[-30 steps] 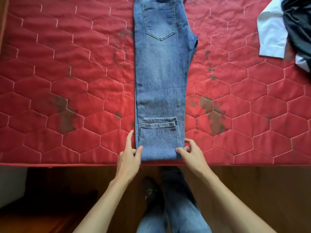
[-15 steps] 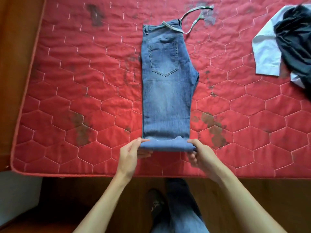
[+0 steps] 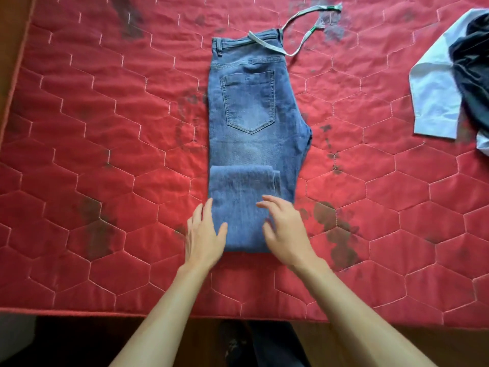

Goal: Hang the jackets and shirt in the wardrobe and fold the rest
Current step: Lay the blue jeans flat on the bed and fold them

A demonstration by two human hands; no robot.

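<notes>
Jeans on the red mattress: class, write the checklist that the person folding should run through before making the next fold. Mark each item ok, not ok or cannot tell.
1. Lower fold of the jeans lies flat, edges roughly aligned: ok.
2. Hands free: left hand open at the fold's left edge, right hand open over it: ok.
3. Waistband strap tucked in: not ok, it trails onto the mattress.
4. Space for the next fold: ok, the white shirt lies well to the right.
5. Pockets empty: cannot tell.
</notes>
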